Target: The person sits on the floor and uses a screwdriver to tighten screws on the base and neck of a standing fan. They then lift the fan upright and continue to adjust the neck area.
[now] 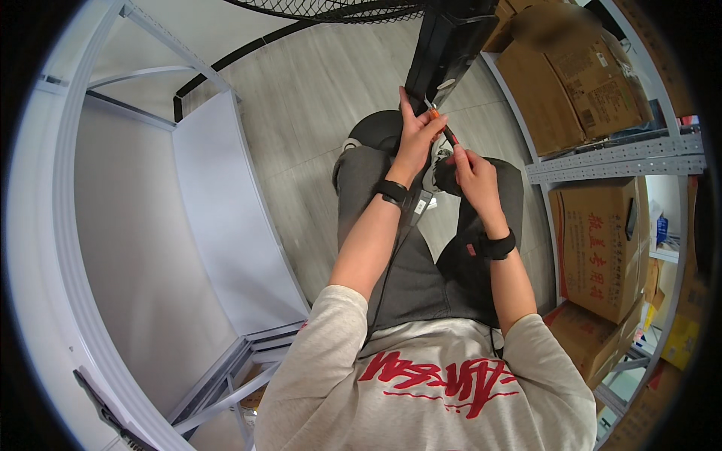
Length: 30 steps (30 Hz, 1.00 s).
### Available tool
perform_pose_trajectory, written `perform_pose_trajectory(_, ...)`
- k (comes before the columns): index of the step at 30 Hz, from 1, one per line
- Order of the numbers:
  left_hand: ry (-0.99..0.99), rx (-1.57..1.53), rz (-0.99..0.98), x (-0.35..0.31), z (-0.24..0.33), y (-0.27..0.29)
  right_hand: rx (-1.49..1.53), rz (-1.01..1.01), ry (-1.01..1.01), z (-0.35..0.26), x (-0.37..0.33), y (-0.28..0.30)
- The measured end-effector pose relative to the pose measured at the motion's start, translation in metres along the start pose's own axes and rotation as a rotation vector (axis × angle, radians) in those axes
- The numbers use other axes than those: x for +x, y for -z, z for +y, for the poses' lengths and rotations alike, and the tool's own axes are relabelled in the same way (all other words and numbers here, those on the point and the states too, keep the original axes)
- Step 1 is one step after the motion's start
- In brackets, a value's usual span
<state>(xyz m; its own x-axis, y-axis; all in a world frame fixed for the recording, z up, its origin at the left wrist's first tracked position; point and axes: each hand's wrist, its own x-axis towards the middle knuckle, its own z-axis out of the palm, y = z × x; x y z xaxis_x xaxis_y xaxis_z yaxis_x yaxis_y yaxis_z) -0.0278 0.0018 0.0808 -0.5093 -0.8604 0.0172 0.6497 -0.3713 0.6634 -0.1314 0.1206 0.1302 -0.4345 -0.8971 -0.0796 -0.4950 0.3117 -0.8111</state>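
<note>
A slim hand tool [450,136] with an orange-red and black handle and a bright metal tip slants between my hands; its exact kind is unclear. Closed around the handle's near end is my right hand [475,180]. My left hand [415,143] is at the tip end, thumb pressed against the tool. Its index finger stretches along the side of a black post [445,56], and its other fingers are mostly hidden. The metal tip lies close against the post's lower part; contact cannot be made out. A round black base [374,129] shows at the post's foot, beside my shoes.
White metal shelving [218,195] stands to the left. On the right, a rack [617,154] holds cardboard boxes [598,244]. Black netting [338,10] hangs at the far edge above the grey floor [301,98]. A dark bar-shaped object [420,207] with a white label lies between my legs.
</note>
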Motion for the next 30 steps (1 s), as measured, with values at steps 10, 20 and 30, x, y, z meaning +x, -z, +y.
perform_pose_trajectory(10, 0.0, -0.003, 0.01, 0.0, 0.002, -0.002, 0.531, -0.29, -0.298, 0.003, 0.009, 0.009)
perform_pose_trajectory(20, -0.004, -0.008, 0.018, -0.002, 0.002, -0.003, -0.168, 0.096, 0.046, -0.009, -0.007, -0.006)
perform_pose_trajectory(30, -0.009, -0.031, 0.011, 0.0, 0.0, 0.0, -0.485, 0.297, 0.303, -0.017, -0.013, -0.009)
